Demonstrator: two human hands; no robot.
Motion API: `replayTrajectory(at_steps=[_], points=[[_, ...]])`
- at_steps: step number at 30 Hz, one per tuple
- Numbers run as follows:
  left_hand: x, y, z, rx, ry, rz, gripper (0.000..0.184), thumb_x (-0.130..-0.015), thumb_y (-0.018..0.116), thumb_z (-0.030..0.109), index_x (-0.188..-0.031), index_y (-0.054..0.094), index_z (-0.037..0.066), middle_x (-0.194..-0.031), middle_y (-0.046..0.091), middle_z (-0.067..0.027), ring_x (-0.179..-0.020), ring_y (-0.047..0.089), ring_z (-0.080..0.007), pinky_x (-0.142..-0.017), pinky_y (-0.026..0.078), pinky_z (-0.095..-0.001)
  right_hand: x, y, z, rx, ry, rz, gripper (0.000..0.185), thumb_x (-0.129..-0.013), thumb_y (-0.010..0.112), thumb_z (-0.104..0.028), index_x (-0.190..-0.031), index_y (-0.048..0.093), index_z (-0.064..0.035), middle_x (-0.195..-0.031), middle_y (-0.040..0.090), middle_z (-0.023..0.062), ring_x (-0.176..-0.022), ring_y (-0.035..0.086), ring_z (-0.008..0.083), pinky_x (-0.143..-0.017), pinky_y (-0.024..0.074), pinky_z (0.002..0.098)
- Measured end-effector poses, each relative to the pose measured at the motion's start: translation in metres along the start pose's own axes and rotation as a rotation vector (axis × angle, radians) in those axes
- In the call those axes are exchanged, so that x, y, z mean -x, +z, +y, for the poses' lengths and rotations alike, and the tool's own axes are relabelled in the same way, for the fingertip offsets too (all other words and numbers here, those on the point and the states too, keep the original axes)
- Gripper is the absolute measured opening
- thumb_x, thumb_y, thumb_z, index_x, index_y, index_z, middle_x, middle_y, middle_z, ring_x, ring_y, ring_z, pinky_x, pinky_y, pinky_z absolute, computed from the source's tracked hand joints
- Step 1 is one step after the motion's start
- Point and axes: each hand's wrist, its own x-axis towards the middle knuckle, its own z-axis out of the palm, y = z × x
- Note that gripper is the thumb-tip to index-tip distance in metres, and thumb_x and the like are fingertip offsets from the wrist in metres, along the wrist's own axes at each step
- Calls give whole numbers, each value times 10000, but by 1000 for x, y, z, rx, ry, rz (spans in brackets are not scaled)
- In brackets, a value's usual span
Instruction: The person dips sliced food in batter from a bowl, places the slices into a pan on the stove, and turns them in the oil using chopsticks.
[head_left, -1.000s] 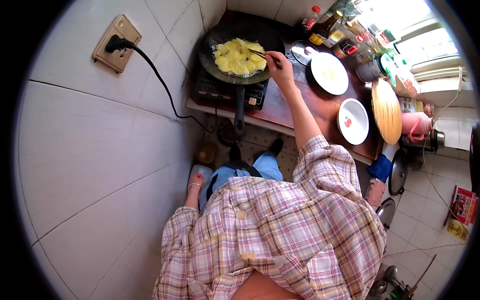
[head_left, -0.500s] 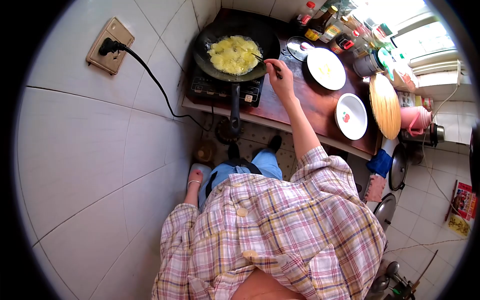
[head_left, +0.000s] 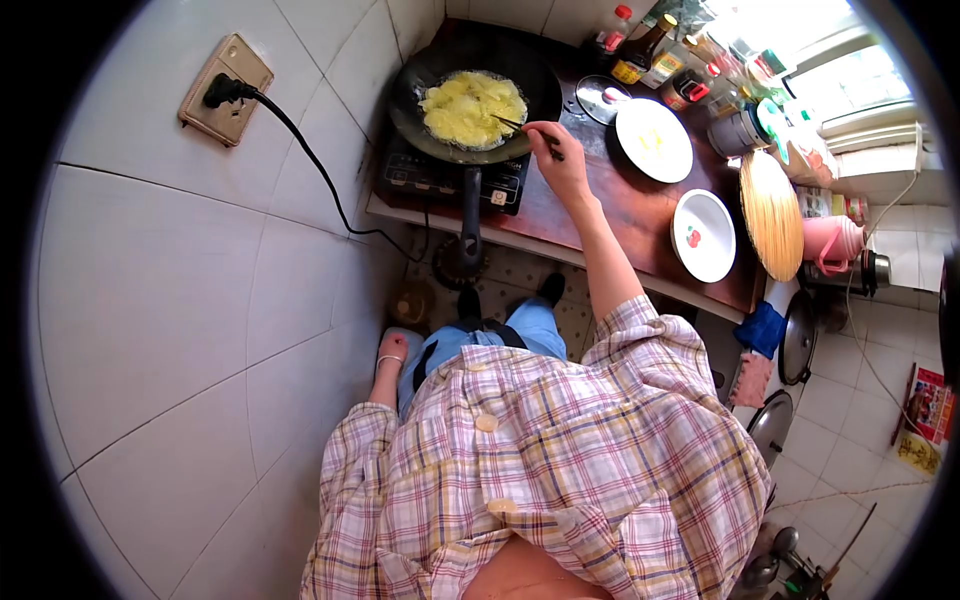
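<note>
The right hand point(head_left: 560, 160) grips chopsticks point(head_left: 508, 122), their tips at the right side of the yellow food point(head_left: 470, 108) bubbling in the pan point(head_left: 408, 112), which stands on the cooker point(head_left: 410, 177) at the table's point(head_left: 640, 212) far left. The left hand point(head_left: 393, 347) hangs low at the near left; whether it holds anything, I cannot tell. The step looks like frying and turning; the next move seems to call for a light nudge, parting pieces without splashing oil.
</note>
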Motion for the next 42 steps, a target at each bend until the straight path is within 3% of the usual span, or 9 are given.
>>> replayTrajectory(at_steps=[6,7,10,13,16,22,25,33,42], points=[[-24,27,-33,12,106,15,245,-790,545,276,-880,646,72,-875,642,-179,-832,611,-350,-715,485,-416,7,4,3,136,-110,-82,77,-818,608,-54,-890,609,-26,-832,602,122,-728,608,238,-596,477,304],[-20,17,-20,-82,61,-56,319,-820,462,315,-927,653,83,-980,616,-201,-942,574,-392,-816,470,-429,2,0,2,103,-88,-25,69,-815,606,-49,-881,603,-27,-824,596,128,-726,606,248,-591,477,310],[-12,3,6,-153,60,-29,321,-822,460,308,-902,655,65,-966,615,-214,-916,581,-400,-805,476,-453,-1,1,-13,26,-76,83,53,-806,599,-39,-858,588,-29,-797,577,136,-709,594,269,-583,476,325],[-22,15,-10,-110,106,29,266,-789,501,284,-829,662,75,-907,630,-219,-866,600,-394,-793,479,-461,5,14,-13,151,-161,-81,87,-826,589,-102,-895,589,-49,-859,573,154,-756,577,350,-635,479,383],[-20,7,-1,20,84,67,192,-743,565,243,-802,671,94,-869,649,-182,-850,624,-344,-756,497,-412,11,18,-41,17,-39,-136,102,-842,567,-93,-926,583,-38,-866,569,149,-779,576,345,-651,474,382],[-23,3,10,-39,79,47,151,-745,566,202,-781,659,89,-869,645,-188,-840,614,-358,-779,493,-413,4,35,-43,93,-135,-375,117,-852,553,-121,-927,585,-37,-876,576,140,-792,573,336,-663,466,385],[-31,6,4,-1,78,50,158,-742,569,214,-783,661,92,-870,646,-186,-841,613,-358,-783,492,-418,-9,37,-39,159,-87,-148,128,-854,551,-141,-900,595,-30,-848,583,147,-776,574,333,-654,463,384],[-29,3,4,-36,80,15,164,-745,576,225,-796,659,93,-859,647,-182,-837,616,-352,-780,494,-414,-22,70,-41,115,-225,-329,125,-838,561,-148,-877,601,-36,-801,567,142,-764,560,327,-654,454,388],[-47,15,-14,-87,73,-40,202,-726,573,243,-787,688,89,-878,650,-188,-833,628,-337,-776,500,-397,-36,89,-53,82,-293,-156,125,-835,552,-157,-865,606,-49,-817,583,150,-782,566,342,-671,460,408]])
